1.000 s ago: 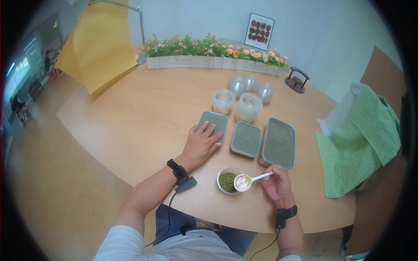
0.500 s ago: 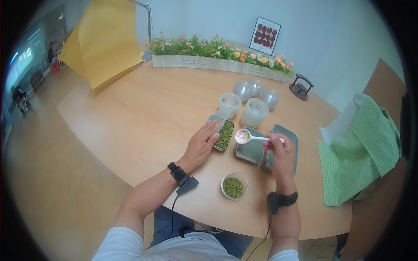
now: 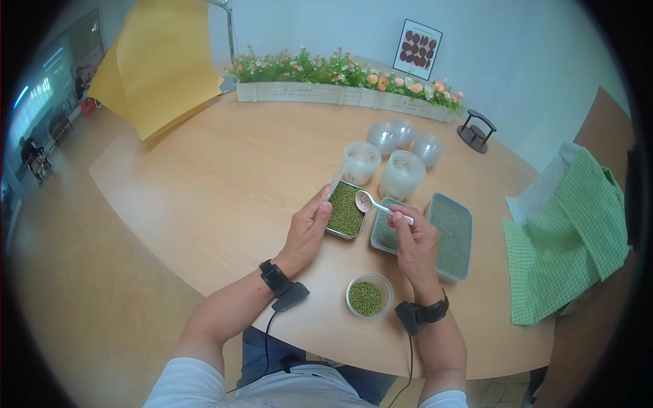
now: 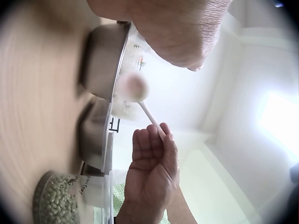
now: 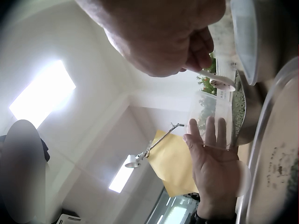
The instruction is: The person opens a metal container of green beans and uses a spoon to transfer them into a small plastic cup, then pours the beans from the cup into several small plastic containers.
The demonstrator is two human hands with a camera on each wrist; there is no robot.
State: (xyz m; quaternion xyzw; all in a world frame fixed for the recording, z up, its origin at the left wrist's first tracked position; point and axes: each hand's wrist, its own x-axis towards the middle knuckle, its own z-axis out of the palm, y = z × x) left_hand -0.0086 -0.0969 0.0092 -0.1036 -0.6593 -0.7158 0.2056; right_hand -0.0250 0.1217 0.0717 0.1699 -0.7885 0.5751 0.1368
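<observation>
The left hand (image 3: 309, 228) holds the clear lid (image 5: 210, 109) of a metal container (image 3: 345, 211) tilted up at its left side. Green beans, like mung beans, fill that container. In the right wrist view the left fingers overlap the lid, nearly straight. My right hand (image 3: 416, 248) pinches the handle of a white spoon (image 3: 364, 200). The bowl of this spoon is over the container's right edge and looks empty of beans. In front of both hands, nearer the body, stands a small clear cup (image 3: 388, 299) with green beans in its bottom.
A lidded container (image 3: 384, 234) stands partly under the right hand, with a larger one (image 3: 450, 238) beside it. Behind are frosted tubs (image 3: 403, 178) and clear rounded containers (image 3: 427, 151). A flower planter (image 3: 299, 93) lines the back; a green checked cloth (image 3: 564, 251) lies at right.
The left hand has lifted the lid, uncovering the beans. The right hand has carried the spoon from above the small cup up and leftward to the container.
</observation>
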